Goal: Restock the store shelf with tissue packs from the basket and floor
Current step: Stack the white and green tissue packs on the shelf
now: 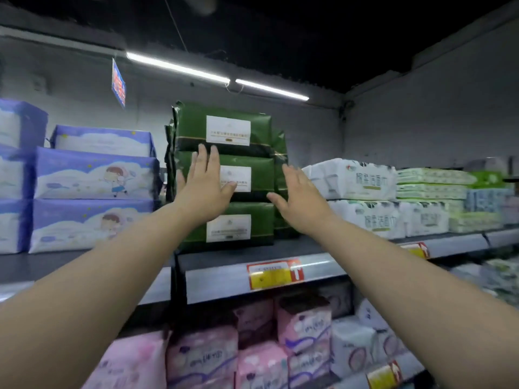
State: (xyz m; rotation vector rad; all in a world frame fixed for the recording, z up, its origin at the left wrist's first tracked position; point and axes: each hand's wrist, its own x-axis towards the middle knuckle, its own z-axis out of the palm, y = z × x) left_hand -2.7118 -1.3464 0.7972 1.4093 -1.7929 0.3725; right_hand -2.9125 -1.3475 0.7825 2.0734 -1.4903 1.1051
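Masking green packs' fronts: both hands

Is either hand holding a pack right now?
No: left hand and right hand are both open, holding nothing, at the green stack.

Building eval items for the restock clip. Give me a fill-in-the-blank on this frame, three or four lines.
1. The green packs stand ___ high on the shelf.
2. The left hand and right hand are both ___, gripping nothing.
3. The neighbour packs to the right of the green ones are ___.
4. The lower packs, one shelf down, are ___.

Missing words: three; open; white; pink.
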